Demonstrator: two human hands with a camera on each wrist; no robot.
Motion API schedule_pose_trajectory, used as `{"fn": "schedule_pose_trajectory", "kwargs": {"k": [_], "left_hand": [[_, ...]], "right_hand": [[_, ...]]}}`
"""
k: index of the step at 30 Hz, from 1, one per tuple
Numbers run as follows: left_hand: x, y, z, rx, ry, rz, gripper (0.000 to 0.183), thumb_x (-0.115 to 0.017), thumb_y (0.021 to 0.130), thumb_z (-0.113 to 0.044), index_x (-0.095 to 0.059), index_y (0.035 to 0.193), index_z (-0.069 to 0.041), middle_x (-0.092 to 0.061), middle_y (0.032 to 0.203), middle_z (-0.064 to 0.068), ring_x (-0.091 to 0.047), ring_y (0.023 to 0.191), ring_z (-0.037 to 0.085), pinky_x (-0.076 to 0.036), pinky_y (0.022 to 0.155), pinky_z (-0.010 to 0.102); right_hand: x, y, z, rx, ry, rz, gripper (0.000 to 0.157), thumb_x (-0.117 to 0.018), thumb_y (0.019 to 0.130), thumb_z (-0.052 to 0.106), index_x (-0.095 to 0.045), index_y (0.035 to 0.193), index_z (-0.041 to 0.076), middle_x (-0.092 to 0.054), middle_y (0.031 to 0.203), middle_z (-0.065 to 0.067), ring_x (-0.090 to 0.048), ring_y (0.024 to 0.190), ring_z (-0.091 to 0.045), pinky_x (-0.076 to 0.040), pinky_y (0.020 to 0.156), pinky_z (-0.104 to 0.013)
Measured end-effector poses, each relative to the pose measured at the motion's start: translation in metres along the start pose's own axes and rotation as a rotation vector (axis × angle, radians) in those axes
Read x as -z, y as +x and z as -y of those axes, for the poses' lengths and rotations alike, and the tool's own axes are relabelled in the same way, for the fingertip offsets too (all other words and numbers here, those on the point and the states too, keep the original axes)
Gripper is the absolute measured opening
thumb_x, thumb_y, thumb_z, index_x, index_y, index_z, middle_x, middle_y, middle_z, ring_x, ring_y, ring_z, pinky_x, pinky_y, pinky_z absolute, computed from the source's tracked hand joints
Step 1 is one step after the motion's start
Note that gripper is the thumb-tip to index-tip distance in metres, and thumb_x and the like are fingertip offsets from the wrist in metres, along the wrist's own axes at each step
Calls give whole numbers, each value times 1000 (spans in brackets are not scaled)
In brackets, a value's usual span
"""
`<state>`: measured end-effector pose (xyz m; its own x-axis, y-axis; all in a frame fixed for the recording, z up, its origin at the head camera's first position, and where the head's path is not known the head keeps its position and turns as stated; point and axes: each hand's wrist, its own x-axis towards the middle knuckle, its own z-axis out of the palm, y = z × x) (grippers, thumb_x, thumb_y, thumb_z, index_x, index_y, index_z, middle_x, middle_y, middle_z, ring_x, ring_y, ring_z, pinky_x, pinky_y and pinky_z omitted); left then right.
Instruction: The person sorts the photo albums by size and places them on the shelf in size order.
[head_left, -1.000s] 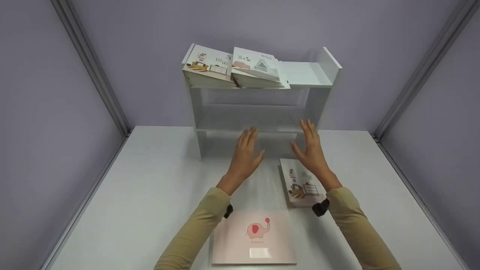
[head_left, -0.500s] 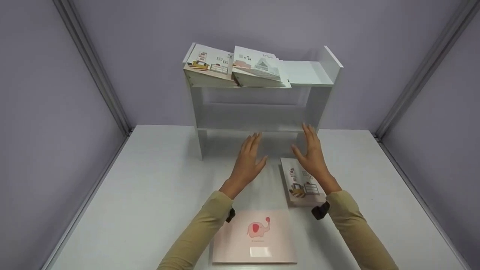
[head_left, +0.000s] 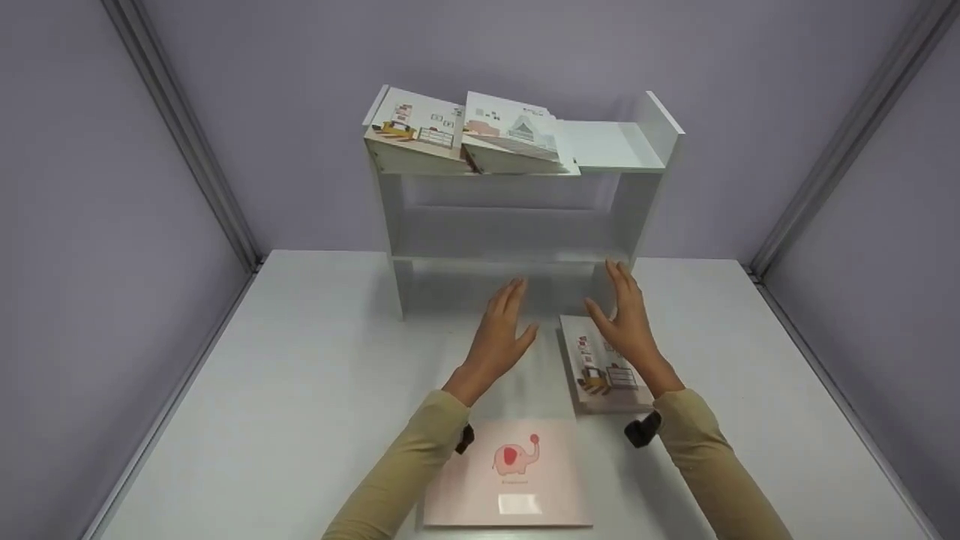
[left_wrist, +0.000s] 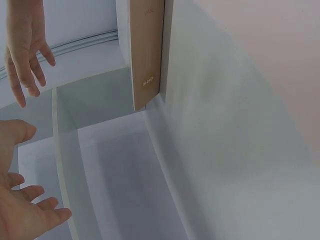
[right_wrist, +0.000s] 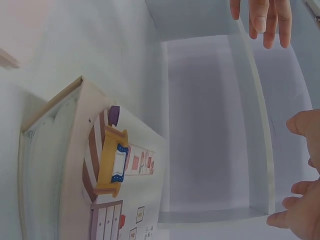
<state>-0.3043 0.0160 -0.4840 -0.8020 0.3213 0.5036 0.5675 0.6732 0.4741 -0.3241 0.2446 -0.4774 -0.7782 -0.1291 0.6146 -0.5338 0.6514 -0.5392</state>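
Both hands hover above the table in front of a white shelf [head_left: 510, 229], holding nothing. The left hand [head_left: 495, 337] has its fingers extended and its thumb spread, palm turned toward the other hand. Likewise, the right hand [head_left: 628, 322] is spread, above a thick book [head_left: 604, 375] with a drawn room scene on its cover. That book lies flat near the shelf's right foot, and the right forearm partly hides it. Closer to the front edge lies a pink book [head_left: 510, 491] with an elephant on it. In the right wrist view the thick book's pages [right_wrist: 47, 165] show.
On the shelf's top board, two books lean at a slant: one with a room picture [head_left: 420, 124] at the left, another with a tent picture [head_left: 514, 131] beside it. A raised side panel [head_left: 660, 124] bounds the right end. Walls [head_left: 885, 247] enclose the table.
Both hands have drawn back slightly toward the person, away from the shelf, still spread. The books and the shelf stay where they were.
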Motion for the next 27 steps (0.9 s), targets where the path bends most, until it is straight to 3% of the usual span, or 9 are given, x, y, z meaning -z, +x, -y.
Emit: {"fn": "schedule_pose_trajectory", "kwargs": {"k": [13, 27], "left_hand": [[-15, -10, 3, 34, -36, 48, 69, -59, 92, -25, -21, 148, -7, -28, 149, 12, -30, 136, 26, -33, 108, 38], [-26, -16, 3, 62, -63, 107, 69, -58, 92, -27, -21, 148, -10, -31, 148, 13, -31, 135, 26, -34, 107, 39]], "right_hand": [[1, -10, -13, -28, -14, 14, 66, -62, 89, 13, -28, 144, -1, -25, 145, -29, -25, 133, -42, -25, 105, -58], [5, -23, -24, -137, -17, 63, 67, -61, 90, 16, -27, 144, -1, -21, 146, -30, -21, 134, -44, -23, 105, -60]]}}
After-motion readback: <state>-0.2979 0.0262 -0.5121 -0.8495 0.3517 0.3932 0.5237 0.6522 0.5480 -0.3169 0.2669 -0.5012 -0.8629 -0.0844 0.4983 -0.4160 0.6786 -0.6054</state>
